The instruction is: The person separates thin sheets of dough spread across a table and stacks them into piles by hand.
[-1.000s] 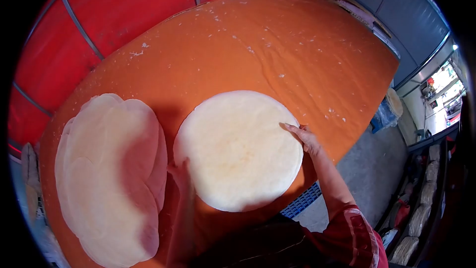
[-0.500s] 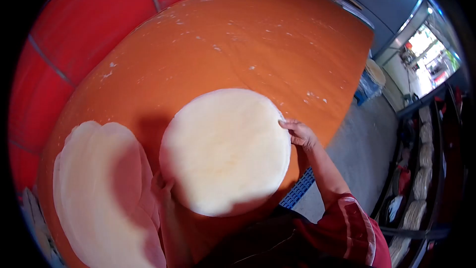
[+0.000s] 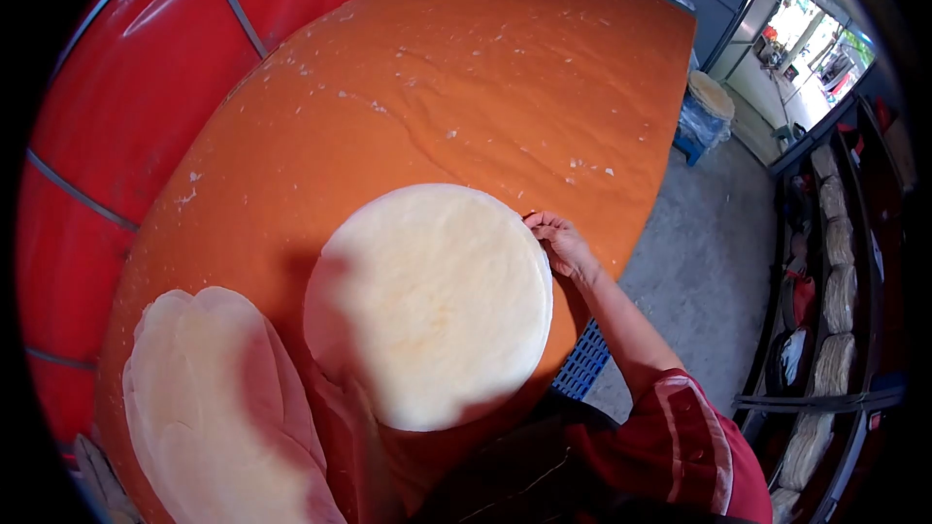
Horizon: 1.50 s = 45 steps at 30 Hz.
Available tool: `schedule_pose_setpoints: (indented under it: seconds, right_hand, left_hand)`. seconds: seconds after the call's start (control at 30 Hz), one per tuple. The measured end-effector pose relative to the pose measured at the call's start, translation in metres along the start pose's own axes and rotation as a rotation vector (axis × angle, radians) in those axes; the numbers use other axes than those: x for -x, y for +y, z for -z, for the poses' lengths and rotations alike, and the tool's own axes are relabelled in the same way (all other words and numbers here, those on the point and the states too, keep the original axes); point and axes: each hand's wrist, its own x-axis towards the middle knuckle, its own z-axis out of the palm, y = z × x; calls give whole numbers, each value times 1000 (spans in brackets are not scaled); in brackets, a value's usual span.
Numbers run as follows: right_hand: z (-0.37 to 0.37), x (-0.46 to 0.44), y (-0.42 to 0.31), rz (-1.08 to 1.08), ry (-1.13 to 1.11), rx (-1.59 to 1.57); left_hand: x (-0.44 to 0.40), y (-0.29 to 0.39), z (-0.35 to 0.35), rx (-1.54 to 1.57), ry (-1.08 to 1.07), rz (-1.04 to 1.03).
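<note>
A round, pale stack of thin sheets (image 3: 437, 306) lies on the orange cloth in front of me. My right hand (image 3: 561, 245) is at its upper right edge, thumb and fingers pinched together at the rim; what they hold is too small to make out. My left hand (image 3: 348, 393) is in shadow at the lower left edge of the round stack, its fingers dim and hard to tell apart. Further left, overlapping pale sheets (image 3: 209, 408) form a long pile, partly shaded.
An orange-covered table (image 3: 485, 68) with pale flakes on it reaches back to a red wall (image 3: 155, 116). At the right stand a shelf with wrapped bundles (image 3: 835, 301) and a blue stool with round sheets (image 3: 707, 112). A blue plastic grid (image 3: 582, 364) is below the table edge.
The view has turned to the right. My right hand has shifted up along the rim, its thumb no longer lying over the top sheet. My left hand has moved lower along the left edge.
</note>
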Motion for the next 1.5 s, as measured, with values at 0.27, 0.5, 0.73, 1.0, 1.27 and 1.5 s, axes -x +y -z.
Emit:
schedule_pose_setpoints:
  seconds: [0.27, 0.5, 0.73, 1.0, 1.27, 1.5]
  right_hand:
    - [2, 20, 3, 86, -12, 183]
    - [-3, 28, 6, 53, 89, 325]
    - [-15, 25, -1, -26, 96, 265]
    - [-29, 11, 19, 330, 309, 832]
    - [-31, 13, 8, 174, 279, 471]
    - [-34, 18, 12, 252, 119, 269]
  left_hand:
    - [-1, 0, 10, -23, -35, 77]
    - [-1, -8, 17, -47, -71, 53]
    - [-1, -10, 17, -37, -71, 47]
    - [0, -7, 14, -114, -44, 86]
    - [0, -2, 14, -92, -36, 59]
    - [0, -9, 12, -51, -29, 45]
